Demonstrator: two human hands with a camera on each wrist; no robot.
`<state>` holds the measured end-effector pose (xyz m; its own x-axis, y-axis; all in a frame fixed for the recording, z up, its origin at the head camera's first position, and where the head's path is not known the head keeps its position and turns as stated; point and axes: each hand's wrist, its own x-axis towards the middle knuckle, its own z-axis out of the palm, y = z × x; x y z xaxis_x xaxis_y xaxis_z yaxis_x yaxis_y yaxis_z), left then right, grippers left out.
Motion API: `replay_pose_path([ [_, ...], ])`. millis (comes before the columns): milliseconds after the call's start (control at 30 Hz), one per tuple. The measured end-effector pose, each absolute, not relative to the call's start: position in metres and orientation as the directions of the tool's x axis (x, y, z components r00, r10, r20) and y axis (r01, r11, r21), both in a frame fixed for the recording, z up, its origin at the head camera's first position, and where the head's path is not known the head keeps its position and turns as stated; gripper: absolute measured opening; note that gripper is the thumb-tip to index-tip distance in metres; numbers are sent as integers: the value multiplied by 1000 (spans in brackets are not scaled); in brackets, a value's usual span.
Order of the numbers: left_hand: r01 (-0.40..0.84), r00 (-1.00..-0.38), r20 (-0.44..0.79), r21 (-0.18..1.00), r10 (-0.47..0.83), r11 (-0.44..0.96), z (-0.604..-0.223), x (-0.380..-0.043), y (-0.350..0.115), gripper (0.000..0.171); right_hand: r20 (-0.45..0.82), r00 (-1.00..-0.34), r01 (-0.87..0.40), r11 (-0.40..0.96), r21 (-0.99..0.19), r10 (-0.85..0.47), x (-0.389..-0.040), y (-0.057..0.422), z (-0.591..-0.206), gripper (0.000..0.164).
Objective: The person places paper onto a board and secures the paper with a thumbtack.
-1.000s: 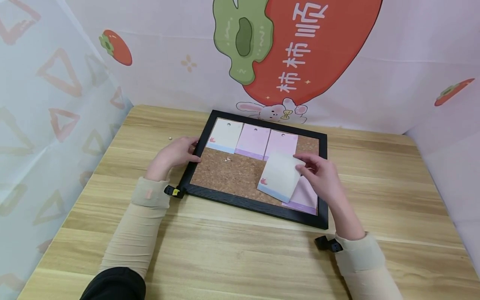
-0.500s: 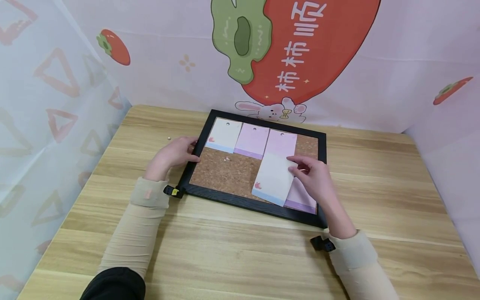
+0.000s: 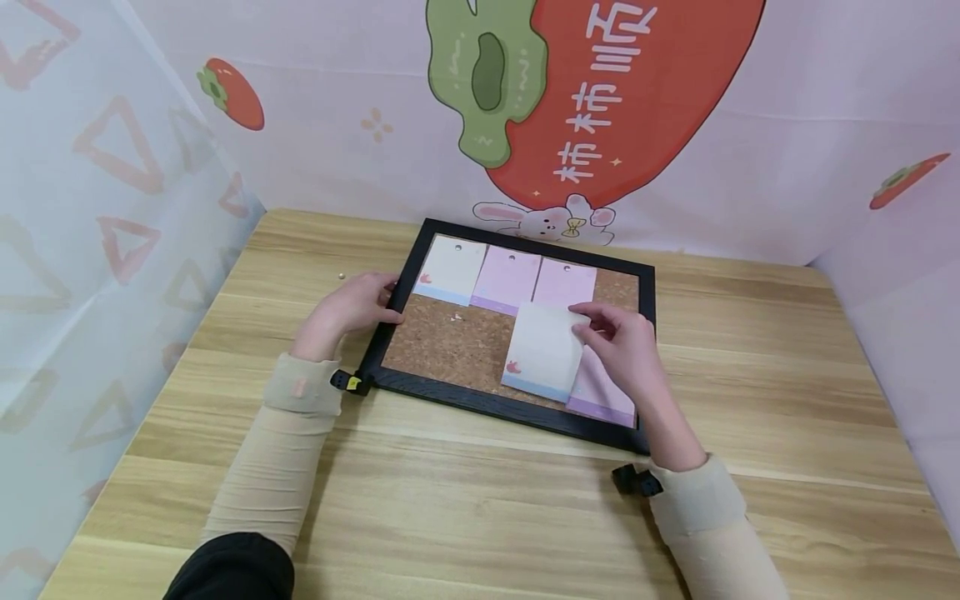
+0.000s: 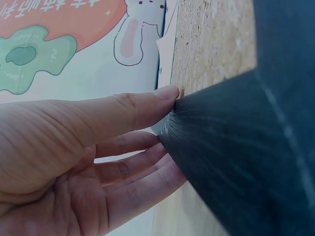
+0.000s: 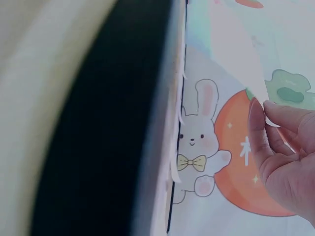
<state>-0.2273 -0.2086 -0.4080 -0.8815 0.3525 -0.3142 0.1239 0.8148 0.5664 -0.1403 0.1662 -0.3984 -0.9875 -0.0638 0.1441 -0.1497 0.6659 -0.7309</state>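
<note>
A cork board (image 3: 450,350) in a black frame lies on the wooden table. My left hand (image 3: 358,302) grips the frame's left side; in the left wrist view the thumb (image 4: 142,105) is on the upper face and the fingers curl against the outer edge. My right hand (image 3: 618,346) pinches a white notepaper sheet (image 3: 543,346) with a blue bottom stripe by its upper right corner. This sheet overlaps the upper pink sheet (image 3: 564,283) and the lower purple-striped sheet (image 3: 603,392) in the head view. The right wrist view shows thumb and index finger together on the paper.
A white sheet (image 3: 450,267) and a pink sheet (image 3: 506,275) are pinned along the board's top, beside the other pink one. White specks (image 3: 456,317) lie on the cork. A tiny bead-like piece (image 3: 342,276) lies left of the frame. A printed cloth (image 3: 675,200) hangs behind.
My right hand has moved left across the board with the white notepaper, and the sheet's lower edge now sits higher than half a second ago. The left hand stays on the frame.
</note>
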Motion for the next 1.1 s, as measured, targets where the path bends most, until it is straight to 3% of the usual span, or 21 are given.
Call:
replay_pose_path([
  [400,126,-883,-311,566,352,815,-407,-227,-206,74,66,-993,-113,713,-692,-94,-153,159,-407,25],
  [667,130,-882,-312,559,353,819,-406,-227,-206,75,74,-993,-122,775,-620,-97,-154,158,-411,27],
  [1100,115,-882,-316,577,351,809,-405,-225,-205,70,-35,-989,-108,856,-506,-146,-156,146,-408,34],
])
